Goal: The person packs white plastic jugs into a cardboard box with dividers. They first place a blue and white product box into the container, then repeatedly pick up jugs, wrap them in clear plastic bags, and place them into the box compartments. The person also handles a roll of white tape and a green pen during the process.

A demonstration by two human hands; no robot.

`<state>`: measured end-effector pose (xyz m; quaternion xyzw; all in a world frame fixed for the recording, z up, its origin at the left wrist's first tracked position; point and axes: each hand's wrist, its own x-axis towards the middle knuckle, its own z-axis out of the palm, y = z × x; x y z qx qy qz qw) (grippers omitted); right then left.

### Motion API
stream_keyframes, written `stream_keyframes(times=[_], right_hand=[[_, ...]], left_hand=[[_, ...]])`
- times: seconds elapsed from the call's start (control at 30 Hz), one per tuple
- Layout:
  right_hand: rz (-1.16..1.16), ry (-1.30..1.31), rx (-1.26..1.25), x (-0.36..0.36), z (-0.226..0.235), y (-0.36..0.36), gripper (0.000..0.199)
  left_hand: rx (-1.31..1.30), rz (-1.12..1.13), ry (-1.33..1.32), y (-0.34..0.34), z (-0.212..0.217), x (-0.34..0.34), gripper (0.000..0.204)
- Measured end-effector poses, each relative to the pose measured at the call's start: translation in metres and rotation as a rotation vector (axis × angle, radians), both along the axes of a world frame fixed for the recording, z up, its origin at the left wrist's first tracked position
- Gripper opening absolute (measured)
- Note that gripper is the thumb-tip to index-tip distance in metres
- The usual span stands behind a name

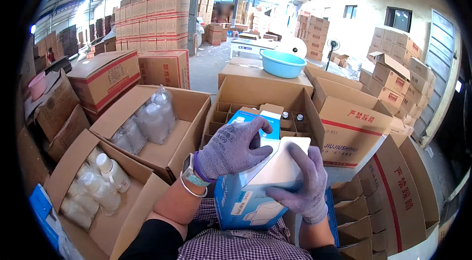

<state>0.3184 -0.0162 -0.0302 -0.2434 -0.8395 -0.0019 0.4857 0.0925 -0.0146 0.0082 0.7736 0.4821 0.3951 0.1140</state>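
Note:
In front of my body stands a blue-and-white cardboard box [253, 206], tilted a little, with a pale flap at its top. My left hand [231, 149], in a grey-purple glove, lies at the top left of this box with curled fingers. Its thumb reaches across the flap. My right hand [302, 181], gloved alike, grips the right side and the upright part of the flap. Just beyond my left hand, a blue printed panel [275, 129] shows over a divided carton [265, 90]. White-capped bottles [300, 117] stand in that carton's compartments.
At left, one open carton [140, 220] holds white bottles [113, 174]; another [189, 134] holds plastic-wrapped bottles [155, 122]. A light-blue basin [282, 63] rests on cardboard ahead. On my right is an open carton with dividers [351, 206]. Stacked cartons [167, 21] rise farther back.

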Motion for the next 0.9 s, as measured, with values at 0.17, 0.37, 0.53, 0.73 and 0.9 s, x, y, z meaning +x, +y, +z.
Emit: stream_keyframes(times=[0.17, 0.37, 0.53, 0.73, 0.9], right_hand=[[-0.133, -0.282, 0.084, -0.002, 0.012, 0.016, 0.085], [0.098, -0.549, -0.142, 0.008, 0.021, 0.018, 0.062], [0.336, -0.208, -0.202, 0.016, 0.026, 0.0, 0.064], [0.362, 0.321, -0.558, 0.025, 0.032, 0.041, 0.064], [0.236, -0.661, -0.997, 0.034, 0.002, 0.079, 0.069]], left_hand=[[0.224, -0.015, -0.495, 0.024, -0.034, -0.003, 0.03], [-0.13, -0.039, -0.632, 0.037, -0.097, -0.023, 0.041], [0.004, -0.023, -0.798, 0.0, -0.077, -0.006, 0.051], [0.163, -0.595, -0.631, -0.062, -0.036, 0.02, 0.046], [0.632, -0.978, -0.49, -0.027, -0.012, 0.045, 0.054]])
